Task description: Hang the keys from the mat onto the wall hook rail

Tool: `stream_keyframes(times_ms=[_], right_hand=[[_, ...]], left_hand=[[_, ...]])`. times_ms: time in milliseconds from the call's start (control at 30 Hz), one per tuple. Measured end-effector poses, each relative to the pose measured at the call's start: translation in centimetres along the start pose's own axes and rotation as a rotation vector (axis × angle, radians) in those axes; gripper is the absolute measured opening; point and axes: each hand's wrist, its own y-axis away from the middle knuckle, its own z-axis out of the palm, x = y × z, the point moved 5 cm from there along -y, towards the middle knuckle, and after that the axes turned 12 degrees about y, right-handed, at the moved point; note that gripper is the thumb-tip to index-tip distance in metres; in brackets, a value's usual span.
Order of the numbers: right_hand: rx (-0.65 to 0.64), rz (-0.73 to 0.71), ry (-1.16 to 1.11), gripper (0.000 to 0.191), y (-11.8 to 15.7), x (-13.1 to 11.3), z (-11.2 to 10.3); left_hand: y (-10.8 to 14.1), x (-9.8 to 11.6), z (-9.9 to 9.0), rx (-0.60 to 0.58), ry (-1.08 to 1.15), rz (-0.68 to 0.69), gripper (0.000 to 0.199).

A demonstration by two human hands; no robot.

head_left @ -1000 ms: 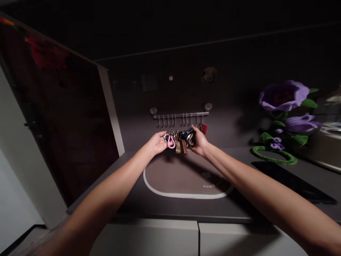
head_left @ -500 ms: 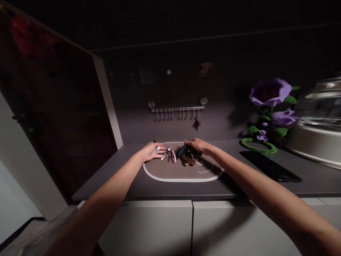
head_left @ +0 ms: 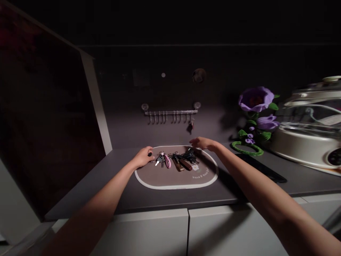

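Both hands have withdrawn from the key bunch (head_left: pixel 179 160), which now lies on the oval placemat (head_left: pixel 176 186). Left hand (head_left: pixel 142 157): curled, just beside the bunch; any grip cannot be determined. Right hand (head_left: pixel 204 143): open, fingers extended, near the mat's far rim, clear of the keys

The left hand (head_left: pixel 142 157) lay at the left end of a brown placemat (head_left: pixel 176 185), just beside a bunch of keys (head_left: pixel 176 160) with a pink loop fob (head_left: pixel 167 161) and 2 brown leather fobs (head_left: pixel 183 164); a small dark bit showed at its fingertips, perhaps held, too dim to tell. The right hand (head_left: pixel 204 143) hovered open over the mat's far edge. Behind, a wall rail with hooks (head_left: pixel 170 112) carried 1 dark fob (head_left: pixel 190 127), and purple artificial flowers (head_left: pixel 255 101) stood to the right
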Motion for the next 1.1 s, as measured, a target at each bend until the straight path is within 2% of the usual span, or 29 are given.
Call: stream_keyframes(times_ms=[67,100,167,200,267,333,400,600,700,767,800,867,967,1033,1100], right_hand=[[0.117,0.15,-0.068,0.04,-0.8,0.2,-1.1],[0.241,0.218,-0.087,0.049,-1.2,0.2,-1.8],[0.482,0.222,-0.018,0.067,-2.1,-0.7,-3.1],[0.542,0.215,0.03,0.072,-2.6,-1.2,-3.4],[0.578,0.267,0.087,0.063,-3.4,-1.7,-3.5],[0.583,0.293,0.119,0.039,-3.9,-2.2,-3.6],[0.615,0.267,0.117,0.023,-3.9,-2.6,-4.2],[0.698,0.101,-0.138,0.026,-3.9,-3.9,-7.7],[0.744,0.075,-0.24,0.023,-3.4,-4.7,-9.4],[0.698,0.055,-0.264,0.018,-2.6,-5.0,-9.3],[0.633,0.032,-0.257,0.015,-2.0,-5.1,-8.8],[0.405,-0.012,-0.169,0.005,-0.8,-4.7,-6.6],[0.123,-0.05,0.042,0.009,1.8,-3.0,-2.7],[0.058,-0.047,0.222,0.004,3.3,-1.8,-1.1],[0.115,-0.036,0.364,0.011,4.3,-1.2,-0.9]], left_hand=[[-0.1,-0.1,0.1,-0.005,-0.047,-0.005,0.051],[-0.2,-0.2,0.2,-0.014,-0.053,-0.014,0.055],[-0.3,-0.4,0.4,-0.027,-0.042,-0.021,0.059],[-0.3,-0.5,0.4,-0.023,-0.031,-0.013,0.059],[-0.3,-0.6,0.3,-0.001,-0.002,0.012,0.058],[-0.3,-0.8,0.1,0.028,0.019,0.032,0.056],[-0.3,-0.9,0.0,0.044,0.027,0.047,0.053],[-0.4,-1.1,0.1,0.048,0.009,0.084,0.045],[-0.3,-0.9,0.1,0.047,0.032,0.115,0.042],[-0.1,-0.6,0.1,0.046,0.045,0.138,0.039],[0.1,-0.4,0.0,0.049,0.042,0.144,0.037],[0.3,-0.1,-0.1,0.059,0.04,0.14,0.034],[0.6,0.2,-0.5,0.101,0.118,0.114,0.03],[0.8,0.3,-0.9,0.142,0.198,0.1,0.028],[1.0,0.5,-1.3,0.183,0.243,0.106,0.027]])
